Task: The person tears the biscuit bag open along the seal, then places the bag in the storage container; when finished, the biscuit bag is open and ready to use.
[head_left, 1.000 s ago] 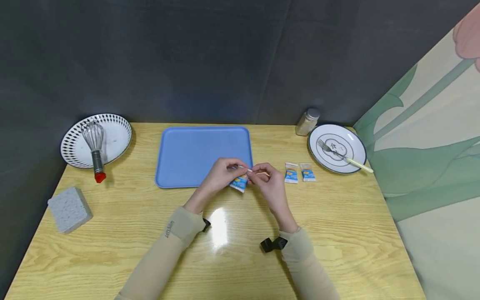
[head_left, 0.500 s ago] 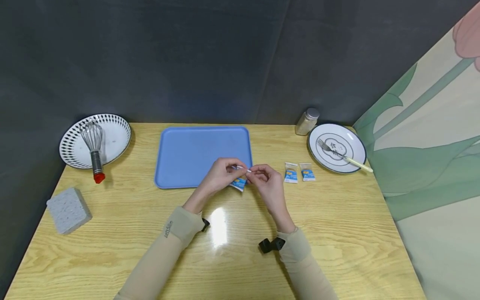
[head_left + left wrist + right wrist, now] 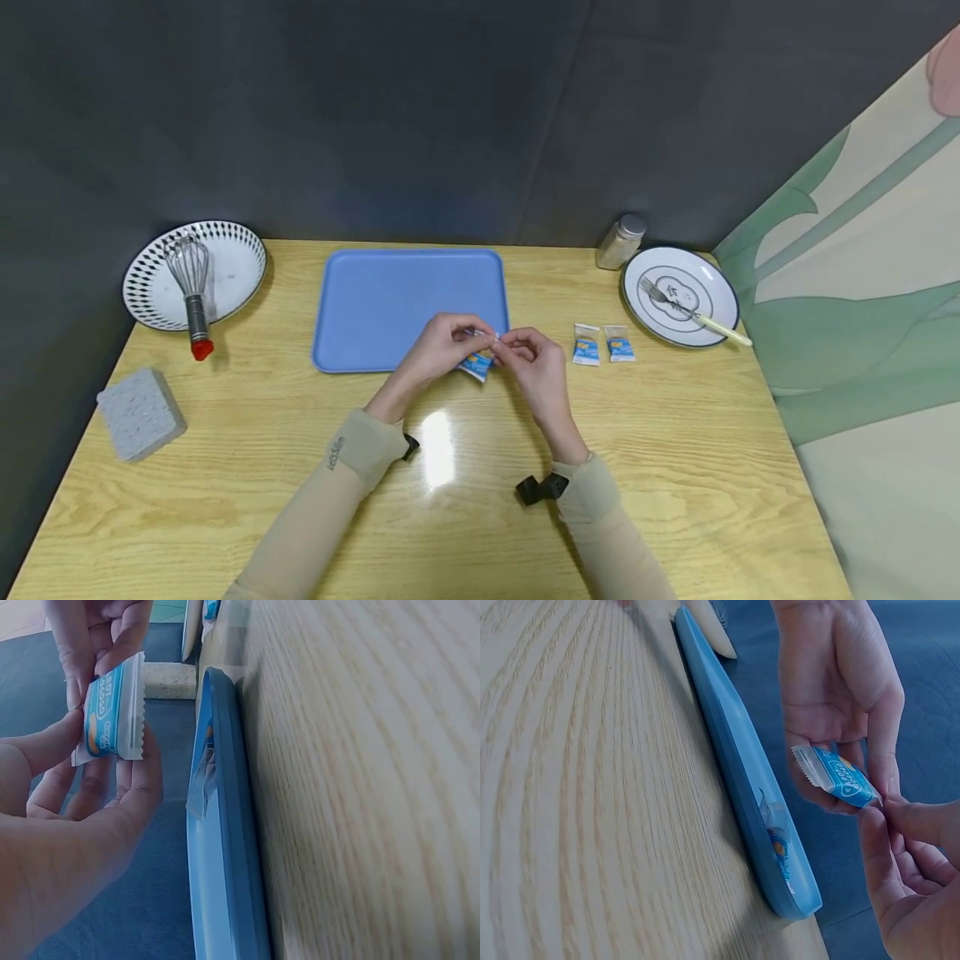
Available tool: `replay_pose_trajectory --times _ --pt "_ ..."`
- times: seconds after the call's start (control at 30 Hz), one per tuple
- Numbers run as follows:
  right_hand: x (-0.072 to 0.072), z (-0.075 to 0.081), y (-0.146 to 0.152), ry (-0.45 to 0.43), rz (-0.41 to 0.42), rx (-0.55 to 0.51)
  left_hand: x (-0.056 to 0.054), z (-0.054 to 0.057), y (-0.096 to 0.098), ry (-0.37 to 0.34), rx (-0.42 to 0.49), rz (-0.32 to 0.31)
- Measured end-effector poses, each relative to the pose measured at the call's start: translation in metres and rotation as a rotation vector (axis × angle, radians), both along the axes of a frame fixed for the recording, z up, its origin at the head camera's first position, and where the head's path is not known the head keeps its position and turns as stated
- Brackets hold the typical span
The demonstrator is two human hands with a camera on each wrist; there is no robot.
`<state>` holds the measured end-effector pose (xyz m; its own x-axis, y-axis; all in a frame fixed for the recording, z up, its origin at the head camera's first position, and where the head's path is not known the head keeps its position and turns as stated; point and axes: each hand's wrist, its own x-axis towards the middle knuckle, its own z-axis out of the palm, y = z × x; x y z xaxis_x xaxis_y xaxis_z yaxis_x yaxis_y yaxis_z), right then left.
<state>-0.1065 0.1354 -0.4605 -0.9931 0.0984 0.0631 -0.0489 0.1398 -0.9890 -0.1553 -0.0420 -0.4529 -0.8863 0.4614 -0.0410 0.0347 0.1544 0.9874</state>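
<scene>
A small blue snack packet [image 3: 476, 365] with clear, crimped ends is held up over the near right corner of the blue tray [image 3: 352, 333]. My left hand [image 3: 442, 346] pinches its upper end between thumb and fingers, with the other fingers behind the packet [image 3: 109, 712]. At that same end, the thumb and forefinger of my right hand [image 3: 536, 367] also pinch the wrapper, their tips right against the left fingertips. In the right wrist view the packet [image 3: 844, 776] looks whole. A similar blue and clear wrapper [image 3: 778, 844] shows inside the tray's rim.
Two more packets [image 3: 587, 345] lie right of the hands. Farther right are a plate [image 3: 637, 304] with a fork [image 3: 708, 323] and a shaker jar [image 3: 619, 243]. At left are a patterned plate [image 3: 240, 283] with a whisk [image 3: 195, 308] and a grey block [image 3: 142, 414].
Both hands keep their pinch on the packet with hardly any movement. The white end of the wrapper between the fingertips shows less now. The head view has shifted slightly.
</scene>
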Motion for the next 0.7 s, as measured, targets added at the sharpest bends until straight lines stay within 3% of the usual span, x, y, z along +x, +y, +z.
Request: replay_pose_trajectory --times 0.2,0.4,0.57,0.7 --pt "0.000 -0.001 -0.001 -0.004 -0.023 -0.001 -0.001 -0.002 0.001 -0.013 0.044 -0.008" --pt "0.000 -0.002 -0.005 0.088 -0.058 0.062 0.000 0.001 0.003 -0.003 0.048 -0.002" --pt "-0.001 -0.004 -0.009 0.157 -0.097 0.111 0.004 0.004 0.008 0.020 0.002 0.057" --pt "-0.001 -0.009 -0.012 0.152 -0.103 0.140 0.008 0.003 0.013 -0.024 -0.024 0.121"
